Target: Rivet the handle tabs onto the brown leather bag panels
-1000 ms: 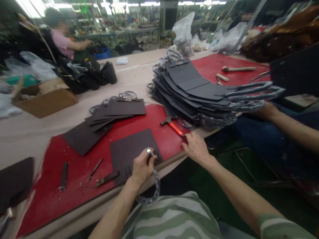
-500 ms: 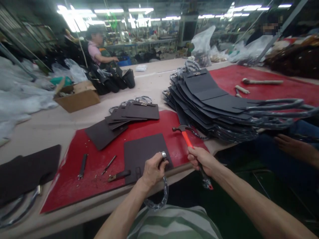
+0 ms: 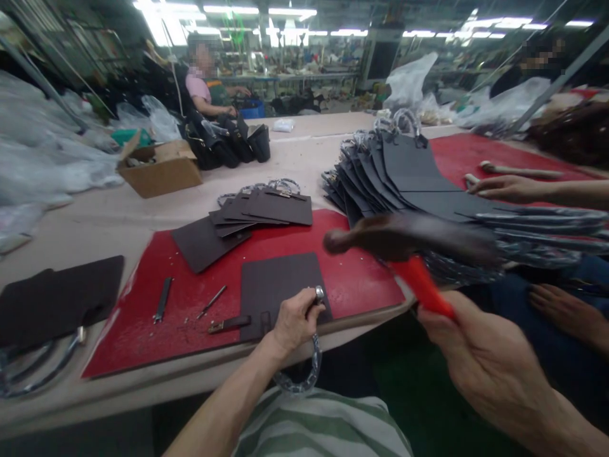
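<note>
A long pale tabletop [image 3: 285, 152] runs across the view, with a red mat [image 3: 200, 304] lying along its near edge. On the right, partly over the mat's far corner, sits a tall fanned stack of dark panels [image 3: 409, 178] with wrapped handles trailing off to the right. A smaller pile of dark pieces [image 3: 257, 209] lies at the mat's far edge. One dark square panel [image 3: 276, 282] lies flat on the mat, close to the tabletop's near edge. The right hand [image 3: 485, 355] is raised in front of the tabletop, its grip closed on the orange shaft of a hammer [image 3: 409, 254] — the head is blurred, up in the air above the mat. The left hand [image 3: 292, 320] rests at the panel's near edge, fingers pinched round a metal fitting [image 3: 318, 293] on a wrapped handle [image 3: 304, 374] that loops down below the tabletop. A dark strap with a buckle [image 3: 228, 324] lies just left of that hand, and small metal tools [image 3: 162, 298] lie further left.
</note>
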The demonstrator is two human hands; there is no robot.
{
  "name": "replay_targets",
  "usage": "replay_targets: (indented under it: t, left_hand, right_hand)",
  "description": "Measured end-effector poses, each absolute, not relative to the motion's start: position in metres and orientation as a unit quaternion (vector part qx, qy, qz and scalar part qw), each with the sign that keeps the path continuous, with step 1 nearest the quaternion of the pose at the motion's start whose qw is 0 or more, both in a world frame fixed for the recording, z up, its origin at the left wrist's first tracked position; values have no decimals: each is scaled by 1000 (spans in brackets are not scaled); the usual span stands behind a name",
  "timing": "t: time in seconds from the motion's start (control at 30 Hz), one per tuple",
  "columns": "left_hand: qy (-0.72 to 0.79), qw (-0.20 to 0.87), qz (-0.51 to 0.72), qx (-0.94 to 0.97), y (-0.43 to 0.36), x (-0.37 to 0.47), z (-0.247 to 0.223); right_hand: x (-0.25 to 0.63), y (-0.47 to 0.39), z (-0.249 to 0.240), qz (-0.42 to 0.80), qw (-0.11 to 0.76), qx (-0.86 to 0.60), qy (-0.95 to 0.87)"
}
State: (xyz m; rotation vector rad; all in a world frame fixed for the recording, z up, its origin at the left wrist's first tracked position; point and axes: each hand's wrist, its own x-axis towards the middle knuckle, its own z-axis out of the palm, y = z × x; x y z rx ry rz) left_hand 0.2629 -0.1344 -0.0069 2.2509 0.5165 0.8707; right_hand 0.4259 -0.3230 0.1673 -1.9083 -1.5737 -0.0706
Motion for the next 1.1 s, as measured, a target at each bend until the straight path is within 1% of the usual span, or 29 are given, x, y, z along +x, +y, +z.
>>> replay_targets:
  t: [0.03, 0.07, 0.13, 0.2, 0.23, 0.27, 0.33, 0.43, 0.5, 0.57, 0.63, 0.67, 0.73, 0.77, 0.87, 0.97, 1.03, 1.1]
  left_hand:
    - [198, 330, 333, 861, -134, 263, -7]
    - [197, 330, 332, 861, -134, 263, -7]
    - [197, 329, 335, 861, -134, 263, -6]
    - [193, 332, 335, 860, -135, 263, -5]
    - [193, 333, 335, 860, -135, 263, -5]
    - [194, 334, 336, 859, -135, 263, -5]
    - [196, 338, 334, 858, -136, 263, -5]
    - [193, 341, 334, 857, -136, 263, -5]
    - [192, 341, 331, 859, -136, 263, -4]
    - [194, 338, 323, 863, -135, 262, -3]
    - [198, 336, 313, 866, -135, 261, -2]
    - [199, 337, 309, 867, -135, 261, -2]
    - [201, 343, 308, 864, -136, 260, -2]
    - [204, 349, 309, 861, -137, 260, -3]
    - [256, 400, 331, 815, -137, 262, -2]
    - [344, 478, 361, 723, -132, 262, 3]
    - [365, 519, 372, 678, -124, 258, 11]
    - [361, 538, 384, 658, -115, 250, 20]
  right_hand:
    - [423, -323, 167, -47, 352, -730, -584]
    - [422, -324, 166, -58, 351, -730, -584]
    - [423, -325, 160, -37, 284, -723, -629]
    - [430, -327, 152, 25, 196, -723, -662]
    - [435, -327, 149, 55, 178, -734, -652]
    - [441, -327, 145, 81, 178, -751, -631]
    - [455, -322, 133, 139, 203, -781, -575]
    - [472, -303, 101, 212, 242, -802, -504]
    - [479, -286, 76, 231, 224, -822, -470]
    - [479, -270, 57, 181, 161, -862, -445]
    - [471, -259, 47, 70, 97, -883, -453]
    - [464, -256, 45, 14, 80, -879, -470]
    - [446, -256, 45, -52, 93, -853, -511]
    - [435, -257, 44, -49, 116, -840, -527]
    - [399, -263, 37, 48, 184, -825, -532]
    - [371, -266, 28, 135, 204, -847, -471]
    - [360, -267, 23, 195, 228, -856, -421]
    - [354, -267, 18, 256, 264, -846, -386]
